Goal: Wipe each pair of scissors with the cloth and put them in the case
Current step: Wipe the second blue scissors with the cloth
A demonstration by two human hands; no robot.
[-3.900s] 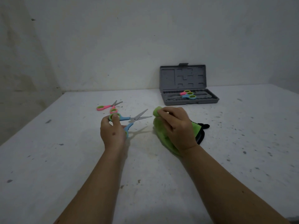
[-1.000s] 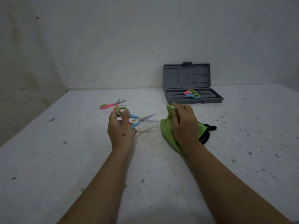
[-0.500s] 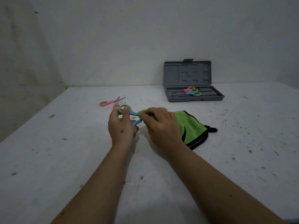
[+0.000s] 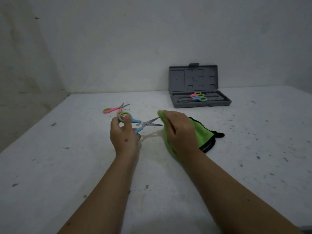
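My left hand point(image 4: 124, 134) holds the blue scissors point(image 4: 141, 123) by their green-lined handle rings, blades slightly apart and pointing right. My right hand point(image 4: 179, 131) grips a fold of the green cloth point(image 4: 201, 133), bunched right at the blade tips. The rest of the cloth lies on the table behind that hand. A pink pair of scissors point(image 4: 113, 109) lies on the table just beyond my left hand. The grey case point(image 4: 200, 103) stands open at the back right, with a pink pair point(image 4: 195, 94) and a blue pair point(image 4: 199, 98) lying inside.
The white table point(image 4: 84, 166) is speckled with dark marks and meets a pale wall at the back. Its left edge runs diagonally past my left hand. The case lid stands upright against the wall.
Half a second ago the cloth in my right hand covered the blades near the pivot. It has slid right to the tips, so the blades now show bare.
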